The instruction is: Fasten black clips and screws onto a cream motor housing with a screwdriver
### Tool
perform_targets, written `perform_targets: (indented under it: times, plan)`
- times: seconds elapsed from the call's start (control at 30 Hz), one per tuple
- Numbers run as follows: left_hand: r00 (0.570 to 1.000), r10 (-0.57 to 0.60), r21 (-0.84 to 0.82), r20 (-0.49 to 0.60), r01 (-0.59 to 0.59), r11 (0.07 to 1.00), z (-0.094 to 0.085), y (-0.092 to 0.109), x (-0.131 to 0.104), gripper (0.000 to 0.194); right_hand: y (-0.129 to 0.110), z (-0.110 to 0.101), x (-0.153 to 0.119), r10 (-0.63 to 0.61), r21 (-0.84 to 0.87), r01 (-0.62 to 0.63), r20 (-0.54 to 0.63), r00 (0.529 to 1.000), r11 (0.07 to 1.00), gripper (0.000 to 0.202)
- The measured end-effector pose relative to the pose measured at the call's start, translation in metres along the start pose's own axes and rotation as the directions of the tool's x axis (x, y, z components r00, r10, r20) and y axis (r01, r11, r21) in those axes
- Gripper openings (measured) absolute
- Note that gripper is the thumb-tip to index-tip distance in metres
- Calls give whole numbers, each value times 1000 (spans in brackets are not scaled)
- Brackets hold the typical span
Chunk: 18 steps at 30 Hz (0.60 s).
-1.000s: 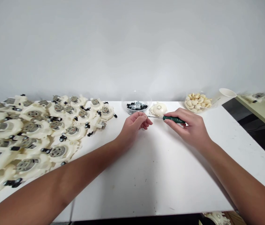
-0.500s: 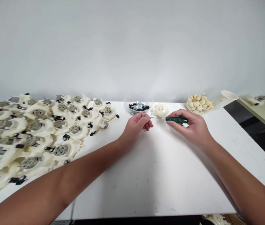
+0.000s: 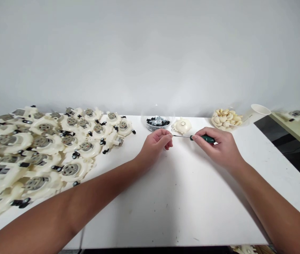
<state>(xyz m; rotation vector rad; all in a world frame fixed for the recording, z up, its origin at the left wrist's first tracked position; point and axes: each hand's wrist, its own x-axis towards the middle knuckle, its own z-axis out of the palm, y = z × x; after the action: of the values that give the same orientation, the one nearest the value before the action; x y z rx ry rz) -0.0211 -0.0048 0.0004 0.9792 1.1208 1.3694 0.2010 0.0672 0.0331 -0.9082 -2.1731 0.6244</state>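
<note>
Worktop (image 3: 144, 211), white, one: a few small dark flecks near its front edge.

Screwdriver (image 3: 207, 138), one: green handle, thin metal shaft. Held above the worktop, nearer the back edge than the front, lying nearly level, handle toward the right edge, tip toward the left.

Right hand (image 3: 220, 145): closed around the green handle, thumb along its near side.

Left hand (image 3: 157, 140): thumb and forefinger pinched together at the tip of the shaft, other fingers curled under. Whether a small piece sits in the pinch cannot be told.

Clear bowl (image 3: 152, 129), one: at the middle of the back edge, just behind the left hand. Contents: small black pieces and shiny silver ones (image 3: 158, 121).

Cream cover (image 3: 183, 125), one: round, raised ring on top; near the back edge, just right of the clear bowl.

Cream caps (image 3: 226, 118), a heap: in a clear tub near the back right corner.

White cup (image 3: 257, 113), one: at the back right corner, beside the tub, slanting in view.

Motor housings (image 3: 70, 170), many: cream plastic, grey round motors, black fittings; crowded along the left edge, from the back edge toward the front left corner.

Pale ledge (image 3: 298, 132), one: beyond the right edge.
</note>
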Motion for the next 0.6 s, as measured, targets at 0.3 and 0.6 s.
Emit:
perform_targets:
  times: [0.3,0.6]
  plan:
    - [1000,0,8,-31,1,1000,-1,-1,3,17,-1,1,3,-62,91,60,22,998,994,7]
    - [999,11,14,-30,-11,1000,-1,-3,2,14,1,1,1,24,-53,-22,38,999,998,22]
